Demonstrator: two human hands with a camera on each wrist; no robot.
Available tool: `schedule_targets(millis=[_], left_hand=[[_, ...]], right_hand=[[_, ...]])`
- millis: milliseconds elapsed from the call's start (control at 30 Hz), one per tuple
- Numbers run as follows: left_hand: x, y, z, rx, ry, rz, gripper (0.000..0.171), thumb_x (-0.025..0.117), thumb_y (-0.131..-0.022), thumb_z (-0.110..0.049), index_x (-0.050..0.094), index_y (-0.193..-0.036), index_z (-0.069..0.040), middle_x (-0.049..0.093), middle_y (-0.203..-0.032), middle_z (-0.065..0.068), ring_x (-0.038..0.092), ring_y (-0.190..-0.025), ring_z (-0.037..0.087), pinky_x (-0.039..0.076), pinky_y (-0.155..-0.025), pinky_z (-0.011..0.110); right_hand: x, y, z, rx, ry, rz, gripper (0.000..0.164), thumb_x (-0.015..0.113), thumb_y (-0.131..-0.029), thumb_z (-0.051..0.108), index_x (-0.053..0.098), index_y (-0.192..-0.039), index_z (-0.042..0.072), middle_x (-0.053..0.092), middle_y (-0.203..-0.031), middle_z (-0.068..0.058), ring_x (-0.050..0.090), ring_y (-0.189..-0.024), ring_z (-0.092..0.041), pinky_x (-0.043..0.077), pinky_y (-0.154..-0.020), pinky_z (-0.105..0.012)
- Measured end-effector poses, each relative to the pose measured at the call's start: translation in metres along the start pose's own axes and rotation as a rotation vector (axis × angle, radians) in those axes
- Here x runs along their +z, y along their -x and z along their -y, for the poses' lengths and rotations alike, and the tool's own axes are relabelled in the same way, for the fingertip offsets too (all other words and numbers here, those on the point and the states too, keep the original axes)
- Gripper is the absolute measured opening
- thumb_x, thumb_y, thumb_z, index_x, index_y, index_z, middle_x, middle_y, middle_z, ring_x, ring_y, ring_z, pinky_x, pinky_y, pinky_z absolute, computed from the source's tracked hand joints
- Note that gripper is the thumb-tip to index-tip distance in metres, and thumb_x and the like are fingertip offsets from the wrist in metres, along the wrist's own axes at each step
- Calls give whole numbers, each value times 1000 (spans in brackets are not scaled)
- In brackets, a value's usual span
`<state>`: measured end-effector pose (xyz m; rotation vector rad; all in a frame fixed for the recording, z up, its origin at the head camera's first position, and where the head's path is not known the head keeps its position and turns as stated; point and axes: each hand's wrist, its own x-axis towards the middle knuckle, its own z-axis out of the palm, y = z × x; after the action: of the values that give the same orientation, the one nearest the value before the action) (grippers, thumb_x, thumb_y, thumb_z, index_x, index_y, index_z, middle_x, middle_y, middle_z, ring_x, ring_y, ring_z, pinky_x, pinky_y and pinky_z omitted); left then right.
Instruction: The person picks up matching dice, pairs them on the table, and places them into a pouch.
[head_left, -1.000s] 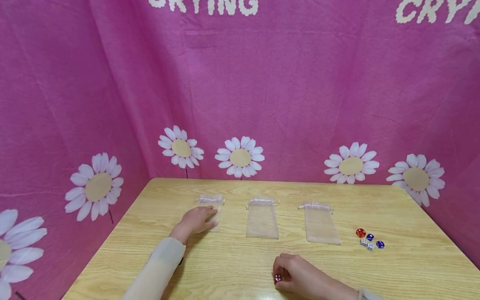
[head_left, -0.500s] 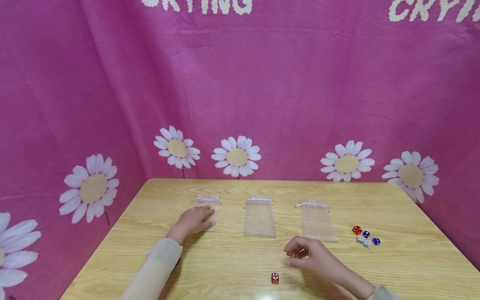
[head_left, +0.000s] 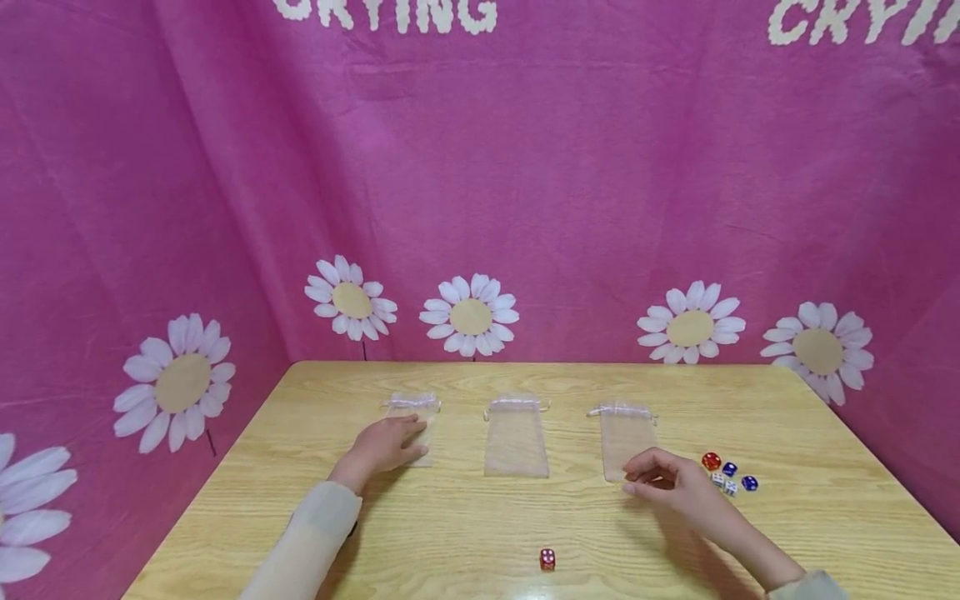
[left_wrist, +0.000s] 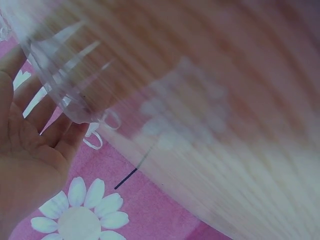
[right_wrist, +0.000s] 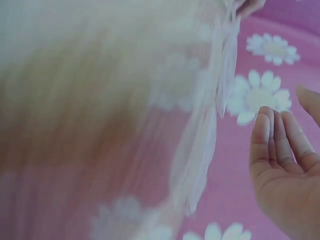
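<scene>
My left hand (head_left: 384, 444) rests with straight fingers on the left sheer drawstring pouch (head_left: 414, 402), covering part of it. My right hand (head_left: 671, 483) hovers at the lower corner of the right pouch (head_left: 626, 433), fingers loosely bent, with nothing visible between them. A red die (head_left: 547, 559) lies alone near the front of the table. In the left wrist view, spread fingers (left_wrist: 37, 115) appear beside blurred sheer fabric (left_wrist: 165, 95). The right wrist view shows relaxed fingers (right_wrist: 282, 140) apart from similar sheer fabric (right_wrist: 200, 140).
Between the outer pouches lies a middle pouch (head_left: 516, 437). Right of my right hand sit a red die (head_left: 711, 461), blue dice (head_left: 749, 482) and white dice (head_left: 731, 488). A pink flowered cloth (head_left: 570, 208) hangs behind the wooden table (head_left: 450, 533).
My right hand has let go of the red die, leaving it on the table, and moved right and farther back to the right pouch. The left hand stays on its pouch.
</scene>
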<state>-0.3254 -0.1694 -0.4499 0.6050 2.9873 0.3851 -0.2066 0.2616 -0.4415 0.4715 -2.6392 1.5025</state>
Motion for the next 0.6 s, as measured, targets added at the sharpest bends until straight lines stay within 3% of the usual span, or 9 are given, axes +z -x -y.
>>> schedule_targets(millis=[300, 467, 600], left_hand=[[-3, 2, 0, 26, 11, -15, 49, 65, -94, -31, 57, -137, -10, 52, -146, 14, 48, -136, 36, 40, -111, 52], [-3, 2, 1, 38, 3, -24, 48, 65, -94, -30, 58, -136, -8, 53, -145, 15, 49, -135, 36, 41, -110, 52], [-2, 3, 0, 44, 14, -20, 48, 65, -94, -29, 58, -135, -7, 53, -145, 16, 50, -134, 37, 41, -110, 53]], right_hand=[[-43, 5, -23, 64, 113, -159, 22, 70, -90, 14, 65, -106, -1, 66, -88, 18, 62, -77, 3, 54, -65, -19], [-62, 8, -34, 97, 171, -192, 27, 70, -91, 21, 65, -108, 0, 67, -88, 17, 63, -76, 2, 54, -60, -22], [-76, 9, -44, 126, 262, -193, 28, 69, -92, 24, 65, -109, 2, 70, -92, 6, 61, -76, 6, 54, -64, -19]])
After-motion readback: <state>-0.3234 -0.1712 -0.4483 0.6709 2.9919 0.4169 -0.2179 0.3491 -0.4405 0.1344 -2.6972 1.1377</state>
